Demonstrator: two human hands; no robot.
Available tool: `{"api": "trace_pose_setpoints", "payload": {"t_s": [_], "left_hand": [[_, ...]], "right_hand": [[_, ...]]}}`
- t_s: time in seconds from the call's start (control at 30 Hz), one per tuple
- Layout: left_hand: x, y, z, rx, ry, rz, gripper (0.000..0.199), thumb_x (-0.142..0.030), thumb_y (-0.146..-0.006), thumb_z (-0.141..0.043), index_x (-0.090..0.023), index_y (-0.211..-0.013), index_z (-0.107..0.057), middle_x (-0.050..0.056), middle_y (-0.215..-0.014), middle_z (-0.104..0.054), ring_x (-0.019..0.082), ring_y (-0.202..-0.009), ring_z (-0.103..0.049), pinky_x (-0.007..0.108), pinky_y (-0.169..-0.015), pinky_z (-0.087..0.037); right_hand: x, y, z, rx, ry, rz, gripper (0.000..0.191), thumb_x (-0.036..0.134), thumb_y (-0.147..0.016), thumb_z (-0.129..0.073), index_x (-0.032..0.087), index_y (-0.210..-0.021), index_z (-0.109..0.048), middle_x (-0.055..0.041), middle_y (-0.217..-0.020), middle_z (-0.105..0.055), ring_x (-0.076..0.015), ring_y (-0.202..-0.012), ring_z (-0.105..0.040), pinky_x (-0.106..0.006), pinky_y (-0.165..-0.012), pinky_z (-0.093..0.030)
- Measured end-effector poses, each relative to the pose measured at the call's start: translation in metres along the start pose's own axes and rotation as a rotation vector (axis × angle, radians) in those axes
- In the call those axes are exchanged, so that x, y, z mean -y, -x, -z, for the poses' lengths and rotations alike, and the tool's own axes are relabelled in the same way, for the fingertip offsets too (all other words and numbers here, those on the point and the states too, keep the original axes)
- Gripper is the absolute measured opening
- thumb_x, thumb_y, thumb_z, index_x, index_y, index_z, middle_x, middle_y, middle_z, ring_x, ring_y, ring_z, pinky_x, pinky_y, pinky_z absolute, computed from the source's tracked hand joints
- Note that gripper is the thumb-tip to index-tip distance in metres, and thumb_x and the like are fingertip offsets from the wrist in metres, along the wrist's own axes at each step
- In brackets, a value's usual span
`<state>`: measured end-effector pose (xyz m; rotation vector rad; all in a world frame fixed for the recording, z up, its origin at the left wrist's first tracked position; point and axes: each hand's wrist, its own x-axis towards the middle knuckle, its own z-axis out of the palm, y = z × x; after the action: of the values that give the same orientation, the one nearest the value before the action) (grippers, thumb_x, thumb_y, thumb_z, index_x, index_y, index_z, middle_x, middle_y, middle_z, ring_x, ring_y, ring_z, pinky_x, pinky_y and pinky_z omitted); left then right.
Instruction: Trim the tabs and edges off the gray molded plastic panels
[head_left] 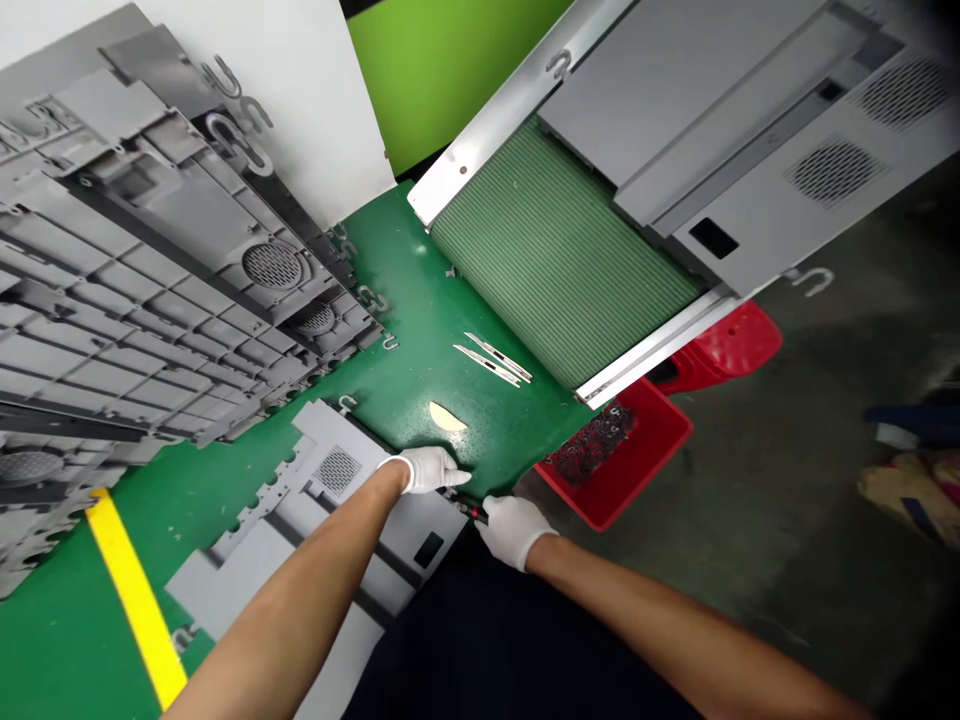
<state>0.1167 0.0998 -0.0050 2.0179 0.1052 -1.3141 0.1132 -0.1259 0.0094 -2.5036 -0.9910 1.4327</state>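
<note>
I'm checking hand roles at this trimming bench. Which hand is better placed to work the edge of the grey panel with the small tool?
Right. The right hand already grips the small red-and-black tool at the corner of the grey panel, while the left hand lies on the panel, probably steadying it.

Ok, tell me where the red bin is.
The red bin sits off the green table's right edge, just below the conveyor, up and right of the right hand.

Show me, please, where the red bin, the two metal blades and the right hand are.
red bin [637, 480]: head view, on its bare floor.
two metal blades [491, 358]: head view, between the pair.
right hand [514, 525]: head view, on the glove's back.
</note>
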Motion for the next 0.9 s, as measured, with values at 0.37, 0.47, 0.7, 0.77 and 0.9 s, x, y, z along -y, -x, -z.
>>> {"api": "trace_pose_setpoints", "payload": {"t_s": [0.37,0.47,0.7,0.77,0.9], "left_hand": [[-0.001,-0.001,-0.001,-0.014,0.007,-0.028,0.064,-0.08,-0.075,-0.046,-0.019,-0.058,-0.049,-0.003,-0.054,-0.041,0.012,-0.054,-0.031,0.03,-0.056,-0.033],[0.002,-0.003,-0.002,-0.006,0.011,-0.036,0.064,-0.081,-0.074,-0.047,-0.019,-0.059,-0.05,-0.003,-0.054,-0.041,0.012,-0.055,-0.031,0.03,-0.057,-0.033],[0.004,-0.002,-0.001,-0.012,0.026,-0.065,0.063,-0.08,-0.073,-0.051,-0.019,-0.057,-0.052,-0.003,-0.052,-0.04,0.012,-0.054,-0.029,0.03,-0.056,-0.032],[0.003,-0.001,-0.001,-0.007,0.028,-0.065,0.063,-0.08,-0.073,-0.05,-0.02,-0.057,-0.051,-0.003,-0.053,-0.04,0.013,-0.054,-0.03,0.03,-0.057,-0.032],[0.0,0.0,0.0,0.009,0.037,-0.072,0.063,-0.08,-0.073,-0.051,-0.02,-0.056,-0.049,-0.004,-0.053,-0.04,0.013,-0.055,-0.032,0.03,-0.057,-0.032]], "right_hand": [[-0.007,-0.004,0.002,-0.01,0.072,0.036,0.028,0.033,-0.091,-0.046,0.015,-0.097,-0.067,-0.0183,-0.091,-0.072,-0.0338,-0.088,-0.07,-0.044,-0.077,-0.051],[-0.006,-0.003,0.001,-0.018,0.066,0.033,0.026,0.036,-0.09,-0.049,0.018,-0.098,-0.065,-0.0159,-0.094,-0.072,-0.0322,-0.088,-0.07,-0.042,-0.076,-0.052],[0.005,0.0,-0.008,-0.077,0.011,-0.011,0.024,0.042,-0.088,-0.049,0.023,-0.098,-0.061,-0.0104,-0.099,-0.073,-0.0289,-0.088,-0.071,-0.039,-0.073,-0.051],[0.006,-0.001,-0.008,-0.07,0.019,-0.021,0.027,0.044,-0.09,-0.047,0.023,-0.096,-0.063,-0.0107,-0.094,-0.073,-0.0297,-0.087,-0.071,-0.039,-0.072,-0.051],[0.007,-0.005,-0.004,-0.059,0.049,-0.013,0.031,0.042,-0.092,-0.042,0.022,-0.094,-0.066,-0.0131,-0.089,-0.074,-0.0306,-0.083,-0.071,-0.04,-0.071,-0.051]]}}
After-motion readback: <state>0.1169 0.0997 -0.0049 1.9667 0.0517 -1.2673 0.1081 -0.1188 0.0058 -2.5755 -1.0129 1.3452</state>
